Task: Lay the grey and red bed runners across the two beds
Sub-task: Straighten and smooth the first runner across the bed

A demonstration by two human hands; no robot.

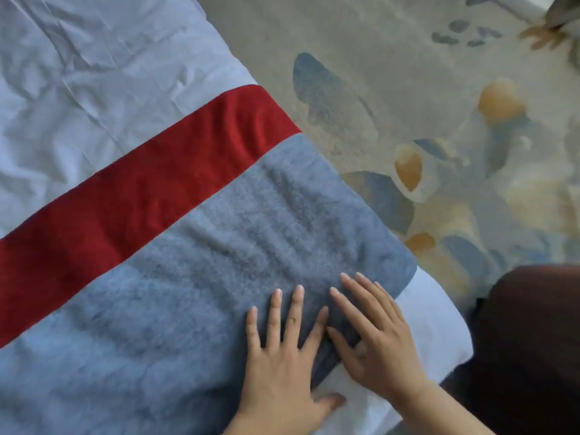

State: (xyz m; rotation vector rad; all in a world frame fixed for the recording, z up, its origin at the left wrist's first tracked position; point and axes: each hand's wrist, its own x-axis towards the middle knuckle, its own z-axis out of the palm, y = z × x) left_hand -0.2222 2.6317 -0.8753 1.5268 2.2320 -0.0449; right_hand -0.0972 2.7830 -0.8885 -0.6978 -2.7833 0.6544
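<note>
Two bare hands lie flat near the bottom of the view, side by side, palms down and close together without overlapping. Fingers of the left hand (279, 362) are straight and spread on the grey bed runner (219, 246), and its thumb reaches off the runner's near edge onto white bedding. Fingers of the right hand (379, 343) are also straight and slightly fanned, pressing on the grey cloth close to where it meets the side of the bed (436, 328). Neither hand grips or pinches anything; both are laid open on the fabric. That fuzzy grey runner stretches diagonally across the bed from lower left to the right edge. Along its far side, touching it, runs a red band (150, 177) of smoother, velvety cloth, parallel to it. Beyond the red band is a creased white sheet (94, 73). To the right of the bed, a beige carpet (408, 73) shows blue and amber blotches. Dark clothing (527, 340) fills the lower right corner.
</note>
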